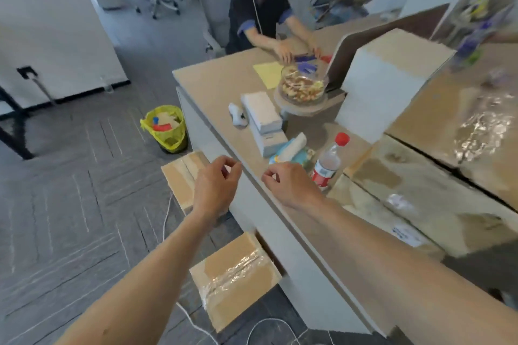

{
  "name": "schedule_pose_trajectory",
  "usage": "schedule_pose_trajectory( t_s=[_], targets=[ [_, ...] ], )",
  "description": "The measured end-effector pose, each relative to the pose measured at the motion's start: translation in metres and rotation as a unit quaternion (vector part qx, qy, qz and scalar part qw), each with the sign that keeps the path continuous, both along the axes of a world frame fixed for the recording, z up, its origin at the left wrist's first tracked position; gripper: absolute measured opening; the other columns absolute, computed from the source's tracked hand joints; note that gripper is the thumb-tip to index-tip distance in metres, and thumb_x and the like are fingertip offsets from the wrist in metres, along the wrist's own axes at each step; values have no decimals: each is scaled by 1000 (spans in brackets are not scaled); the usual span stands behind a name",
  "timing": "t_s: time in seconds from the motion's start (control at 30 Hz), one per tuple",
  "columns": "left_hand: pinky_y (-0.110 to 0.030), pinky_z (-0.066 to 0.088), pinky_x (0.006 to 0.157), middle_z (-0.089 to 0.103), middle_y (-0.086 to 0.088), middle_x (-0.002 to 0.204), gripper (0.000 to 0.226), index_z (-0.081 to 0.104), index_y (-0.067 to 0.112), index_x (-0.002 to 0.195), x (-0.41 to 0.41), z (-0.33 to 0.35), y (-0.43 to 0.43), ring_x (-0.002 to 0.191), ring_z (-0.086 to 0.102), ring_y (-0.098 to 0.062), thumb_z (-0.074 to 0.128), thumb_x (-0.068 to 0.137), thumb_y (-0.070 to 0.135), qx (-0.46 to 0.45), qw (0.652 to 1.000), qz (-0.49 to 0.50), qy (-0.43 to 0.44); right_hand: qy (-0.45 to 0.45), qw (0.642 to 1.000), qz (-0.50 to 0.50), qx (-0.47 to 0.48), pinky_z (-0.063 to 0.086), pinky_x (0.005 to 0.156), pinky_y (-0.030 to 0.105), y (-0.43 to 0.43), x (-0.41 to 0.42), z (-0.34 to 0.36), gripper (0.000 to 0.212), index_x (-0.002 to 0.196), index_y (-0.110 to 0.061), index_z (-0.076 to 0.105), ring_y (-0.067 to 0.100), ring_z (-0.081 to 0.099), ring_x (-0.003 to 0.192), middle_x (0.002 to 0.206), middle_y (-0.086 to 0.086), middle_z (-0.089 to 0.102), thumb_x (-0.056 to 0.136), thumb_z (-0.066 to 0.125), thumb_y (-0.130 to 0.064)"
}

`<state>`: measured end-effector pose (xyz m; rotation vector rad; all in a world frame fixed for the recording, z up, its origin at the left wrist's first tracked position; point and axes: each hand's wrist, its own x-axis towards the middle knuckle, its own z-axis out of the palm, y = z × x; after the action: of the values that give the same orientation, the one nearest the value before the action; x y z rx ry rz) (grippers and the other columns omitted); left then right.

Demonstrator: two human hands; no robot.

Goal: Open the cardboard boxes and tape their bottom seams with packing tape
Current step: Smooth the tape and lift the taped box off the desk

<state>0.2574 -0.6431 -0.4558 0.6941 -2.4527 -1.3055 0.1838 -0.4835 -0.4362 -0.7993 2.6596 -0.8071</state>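
**Head view: two hands hanging over the desk edge, taped boxes below**

Head view is showing the left hand (215, 185) and the right hand (293, 186) reaching forward side by side, apart from each other, above the edge of the desk (224, 84). On each hand the fingers are curling inward and the thumb tip is lying close to the forefinger tip; if they are pinching something thin, I cannot tell. Two cardboard boxes are lying on the floor against the desk, both with clear tape on the upper seam: the near box (235, 280), and the far box (179, 176) partly behind the left hand. A big box (420, 199) with shiny tape is lying on the desk at the right; a bottle (328, 162) is standing just beside the right hand.
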Motion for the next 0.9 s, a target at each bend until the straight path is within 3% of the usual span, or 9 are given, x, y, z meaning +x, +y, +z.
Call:
schedule_pose_trajectory(
  t_s=[0.1,0.23,0.33,0.43,0.53,0.6,0.63,0.73,0.9],
  targets=[
    [-34,40,55,58,1,61,20,64,21,86,-22,66,31,57,53,-16,57,97,36,-26,998,-41,42,48,999,-15,-14,44,68,32,32,-9,70,21,81,-19,68,21,62,86,92,3,71,94,54,-28],
    [-33,40,55,58,3,61,21,66,20,86,-52,134,88,56,51,-13,58,97,36,-56,990,-95,92,115,991,-51,-32,48,65,36,91,-21,144,24,78,-13,69,21,61,75,78,3,69,91,53,-25],
    [-32,43,57,61,3,65,20,65,22,84,-72,170,138,60,55,-15,58,97,36,-79,979,-150,114,141,985,-90,-47,45,62,34,147,-30,181,25,72,-13,67,20,57,67,71,2,66,88,51,-23],
    [-30,41,56,59,8,68,17,66,22,87,-88,197,191,61,53,-11,59,96,35,-114,965,-195,132,157,975,-145,-56,50,68,36,213,-40,204,23,76,-18,71,21,59,72,76,0,68,88,53,-24],
    [-28,37,52,61,7,62,17,66,21,86,-106,210,245,56,55,-8,61,95,35,-146,953,-227,138,166,967,-181,-64,48,65,37,284,-49,215,35,56,-25,57,18,53,63,58,-4,55,90,53,-20],
    [-26,34,50,59,8,59,17,64,22,85,-121,213,281,53,54,-9,61,94,37,-168,947,-242,130,173,962,-202,-67,39,58,32,332,-57,215,44,49,-33,53,12,44,56,51,-6,45,90,53,-18],
    [-26,33,50,57,9,58,17,63,23,84,-128,213,298,52,52,-8,62,94,38,-182,944,-246,125,171,961,-210,-63,38,59,32,356,-62,213,42,51,-34,56,13,45,57,52,-6,46,90,53,-19],
    [-26,32,50,55,10,60,16,61,25,86,-150,212,344,53,51,-9,63,93,38,-205,943,-242,101,144,963,-223,-48,50,69,36,422,-85,203,27,75,-15,70,20,59,75,72,2,66,93,52,-26],
    [-31,47,57,58,8,63,18,60,27,90,-169,199,389,59,55,-15,64,91,45,-232,949,-211,18,100,979,-174,-38,53,74,36,497,-130,190,24,91,-12,72,20,63,86,90,-1,69,96,52,-25]
  ],
)
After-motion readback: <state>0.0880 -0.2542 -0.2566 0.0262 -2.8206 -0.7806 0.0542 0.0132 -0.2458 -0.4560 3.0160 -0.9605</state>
